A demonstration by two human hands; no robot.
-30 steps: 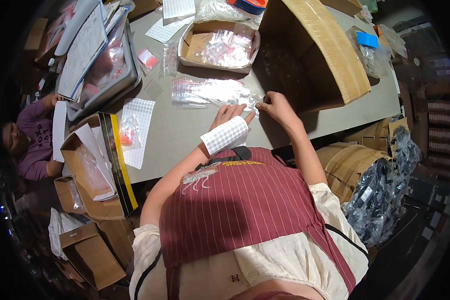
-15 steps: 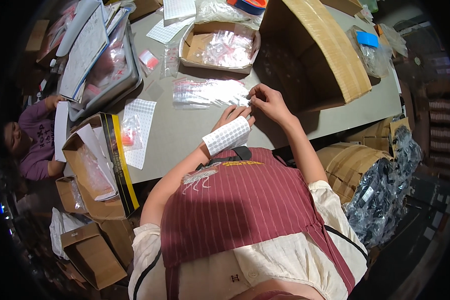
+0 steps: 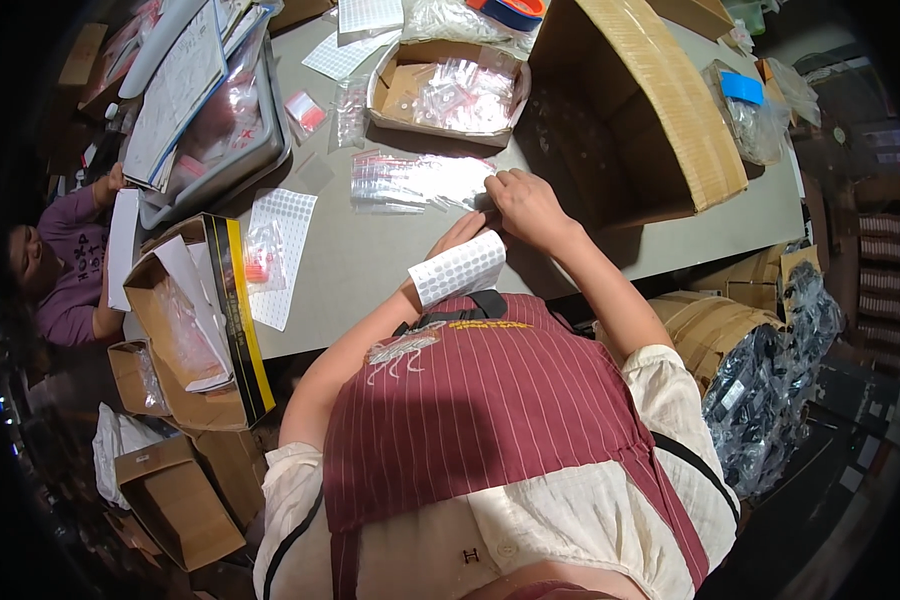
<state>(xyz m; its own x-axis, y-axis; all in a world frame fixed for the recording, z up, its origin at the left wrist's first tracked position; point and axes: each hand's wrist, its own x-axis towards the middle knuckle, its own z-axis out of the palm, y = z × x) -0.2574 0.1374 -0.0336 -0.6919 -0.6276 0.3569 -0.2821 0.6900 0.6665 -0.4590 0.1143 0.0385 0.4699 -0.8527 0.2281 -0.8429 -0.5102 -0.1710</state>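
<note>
A row of small clear zip bags (image 3: pixel 410 183) lies overlapped on the table, glare hiding much of its right part. My right hand (image 3: pixel 532 210) is at the right end of this row, palm down, its fingers bent and pinched together; what lies between them is hidden. Just below the bags, my left hand (image 3: pixel 457 236) reaches toward the right one, fingers stretched out and partly covered by it. Over the back of my left hand and wrist curves a white sheet of round grey stickers (image 3: pixel 458 269).
A shallow carton (image 3: pixel 390 128) holds more small bags behind the row. Right of it, a large cardboard box (image 3: pixel 660 110) lies with its opening toward me. A grey bin (image 3: pixel 270 140) and a black-yellow carton (image 3: pixel 245 320) stand left, near another person (image 3: pixel 70 250). A sticker sheet (image 3: pixel 288 230) lies between.
My right hand has turned over and shifted slightly left, its fingertips now over the end of the bag row. My left fingers have drawn closer together. The whole view has shifted slightly.
</note>
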